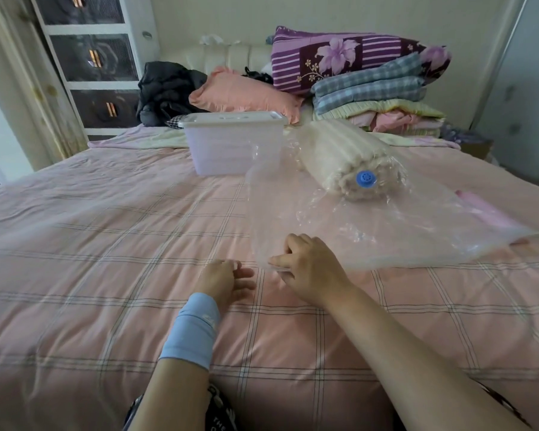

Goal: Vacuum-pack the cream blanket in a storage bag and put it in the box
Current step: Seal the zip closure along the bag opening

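Currently the cream blanket (339, 157) lies rolled up inside the clear storage bag (386, 231), at the bag's far end, on the bed (106, 244) just right of the box (231, 147). A blue valve (366, 178) sits over the roll's near end. Loose, puffy plastic lies between the roll and the near edge. The right hand (308, 269) pinches the bag's near-left corner, fingers curled on the plastic. The left hand (227, 278) is just beside it, fingers relaxed, holding nothing. The step looks like sealing the mouth: probably pin the corner, then run the other hand along the whole edge, firm and even, with no creases. The box has its lid (231, 119) on. Bare bedspread gives room to the left and on the near side, while folded bedding (377, 101) crowds the back.
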A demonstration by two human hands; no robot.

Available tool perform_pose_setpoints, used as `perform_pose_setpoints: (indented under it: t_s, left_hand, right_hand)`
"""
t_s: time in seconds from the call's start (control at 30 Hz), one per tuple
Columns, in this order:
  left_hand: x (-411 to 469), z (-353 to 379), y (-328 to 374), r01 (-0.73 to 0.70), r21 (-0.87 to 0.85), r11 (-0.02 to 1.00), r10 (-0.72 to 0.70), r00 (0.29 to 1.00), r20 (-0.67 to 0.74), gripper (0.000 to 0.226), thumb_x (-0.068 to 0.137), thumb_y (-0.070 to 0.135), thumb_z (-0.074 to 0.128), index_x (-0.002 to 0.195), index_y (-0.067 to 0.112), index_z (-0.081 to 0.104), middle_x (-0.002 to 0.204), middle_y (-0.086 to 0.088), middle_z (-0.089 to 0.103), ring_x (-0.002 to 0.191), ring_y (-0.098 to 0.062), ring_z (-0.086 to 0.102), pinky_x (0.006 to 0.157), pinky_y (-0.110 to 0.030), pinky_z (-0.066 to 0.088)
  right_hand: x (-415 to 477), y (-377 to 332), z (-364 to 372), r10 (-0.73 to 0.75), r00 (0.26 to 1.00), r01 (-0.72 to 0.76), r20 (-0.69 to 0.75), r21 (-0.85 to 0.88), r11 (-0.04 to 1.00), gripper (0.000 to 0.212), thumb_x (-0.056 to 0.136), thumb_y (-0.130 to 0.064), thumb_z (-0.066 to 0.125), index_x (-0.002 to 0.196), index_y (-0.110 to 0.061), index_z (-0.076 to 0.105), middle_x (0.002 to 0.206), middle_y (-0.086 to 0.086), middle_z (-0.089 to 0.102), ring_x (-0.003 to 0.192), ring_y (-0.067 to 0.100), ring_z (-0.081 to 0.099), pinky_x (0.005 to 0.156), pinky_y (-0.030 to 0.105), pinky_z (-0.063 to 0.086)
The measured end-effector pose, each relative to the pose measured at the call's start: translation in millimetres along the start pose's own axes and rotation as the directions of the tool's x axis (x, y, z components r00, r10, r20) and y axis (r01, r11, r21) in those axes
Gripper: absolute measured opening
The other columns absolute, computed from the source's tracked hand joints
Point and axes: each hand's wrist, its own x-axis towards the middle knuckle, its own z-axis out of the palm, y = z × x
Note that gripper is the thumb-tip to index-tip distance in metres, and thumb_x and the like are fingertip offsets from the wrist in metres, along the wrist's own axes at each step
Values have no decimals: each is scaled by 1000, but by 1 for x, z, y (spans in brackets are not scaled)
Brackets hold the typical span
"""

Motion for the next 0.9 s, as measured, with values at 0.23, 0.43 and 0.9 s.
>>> perform_pose_setpoints:
  t_s: [0.23, 0.43, 0.9]
  left_hand:
    - [-9, 10, 3, -36, 72, 997, 24, 987, 160, 18, 101, 20, 52, 93, 5, 47, 89, -16, 62, 54, -20, 66, 45, -24, 52]
    - [-9, 7, 4, -94, -22, 995, 96, 984, 153, 32, 95, -1, 57, 80, 14, 33, 80, -16, 56, 50, -18, 64, 47, -23, 55]
    - [3, 1, 10, 78, -170, 982, -58, 992, 115, 18, 85, 19, 32, 68, 22, 36, 58, 3, 39, 39, -11, 25, 39, -13, 17]
  right_hand:
    - [-2, -3, 2, -82, 997, 82, 12, -82, 993, 7, 81, -19, 76, 86, -24, 75, 76, 0, 43, 63, 21, 46, 53, 30, 35]
    - [-11, -30, -30, 154, 988, -154, -23, -10, 988, 26, 83, -44, 56, 75, -21, 65, 72, -5, 60, 59, 17, 56, 52, 29, 45]
    - [1, -55, -16, 635, 505, -579, 585, 775, -253, 30, 100, -31, 62, 95, -1, 67, 66, 4, 69, 43, 16, 51, 41, 24, 42]
